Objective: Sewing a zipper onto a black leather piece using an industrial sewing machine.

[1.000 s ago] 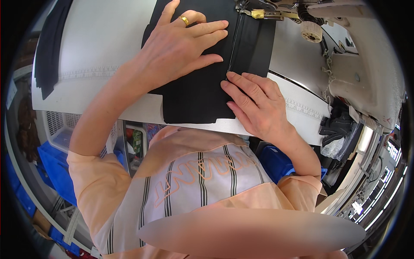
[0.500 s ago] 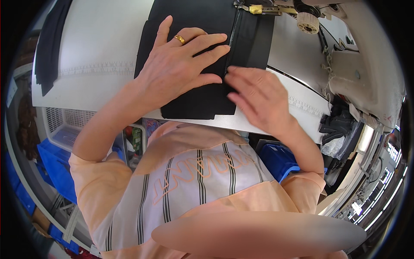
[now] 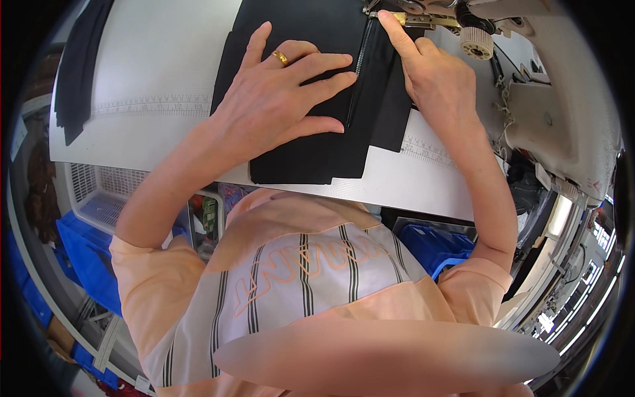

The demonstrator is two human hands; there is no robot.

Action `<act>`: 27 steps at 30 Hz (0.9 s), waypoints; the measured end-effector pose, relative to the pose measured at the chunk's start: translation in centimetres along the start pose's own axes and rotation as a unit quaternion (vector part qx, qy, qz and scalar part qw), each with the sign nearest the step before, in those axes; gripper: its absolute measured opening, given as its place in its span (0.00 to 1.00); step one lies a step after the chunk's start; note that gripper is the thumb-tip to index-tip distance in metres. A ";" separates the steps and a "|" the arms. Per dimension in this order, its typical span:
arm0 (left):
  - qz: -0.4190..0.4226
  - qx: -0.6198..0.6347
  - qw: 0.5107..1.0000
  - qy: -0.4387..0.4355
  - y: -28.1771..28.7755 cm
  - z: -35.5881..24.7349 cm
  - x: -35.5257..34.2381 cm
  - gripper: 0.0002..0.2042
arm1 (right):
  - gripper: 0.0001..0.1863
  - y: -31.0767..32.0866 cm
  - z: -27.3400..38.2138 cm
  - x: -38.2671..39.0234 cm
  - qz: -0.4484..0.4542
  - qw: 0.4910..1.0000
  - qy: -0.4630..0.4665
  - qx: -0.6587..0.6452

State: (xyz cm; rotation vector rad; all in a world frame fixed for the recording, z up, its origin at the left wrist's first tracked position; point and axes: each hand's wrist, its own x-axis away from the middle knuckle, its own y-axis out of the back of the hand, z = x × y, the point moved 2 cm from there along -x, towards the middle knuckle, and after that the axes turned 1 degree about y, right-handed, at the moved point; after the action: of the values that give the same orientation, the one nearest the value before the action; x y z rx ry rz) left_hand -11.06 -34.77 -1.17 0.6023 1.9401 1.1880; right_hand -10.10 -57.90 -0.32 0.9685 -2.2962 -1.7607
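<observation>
The left hand (image 3: 281,86), grip wide, lies on black cloth (image 3: 304,157); just right of its fingertips, the zipper (image 3: 363,46) runs away from the body. Right hand (image 3: 440,76) points beside its far end, grip unclear.

In the upper middle of the frame, the left hand (image 3: 281,96) lay spread on black cloth (image 3: 307,159), its fingers (image 3: 324,64) at a zipper (image 3: 355,96). Right of it, the right hand (image 3: 442,78) stretched its index finger toward the top edge, by the sewing machine (image 3: 559,122). A white counter (image 3: 159,59) lay beneath; a white basket (image 3: 83,188) sat lower left.
</observation>
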 end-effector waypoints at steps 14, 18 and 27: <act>-0.009 -0.008 1.000 0.002 -0.1 0.3 -0.2 0.26 | 0.24 4.6 6.1 4.0 -0.063 0.942 0.058 -0.325; -0.014 -0.005 1.000 0.004 -0.2 0.2 -0.1 0.27 | 0.23 3.6 6.6 5.3 -0.054 0.945 0.031 -0.320; 0.027 -0.004 1.000 0.014 0.5 1.1 -0.9 0.27 | 0.20 4.0 6.0 4.2 -0.057 0.951 0.035 -0.303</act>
State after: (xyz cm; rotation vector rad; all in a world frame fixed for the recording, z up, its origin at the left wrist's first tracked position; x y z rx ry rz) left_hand -9.65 -34.65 -0.69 0.6415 1.9515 1.2435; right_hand -17.75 -54.56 0.04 1.0182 -1.5109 -2.2263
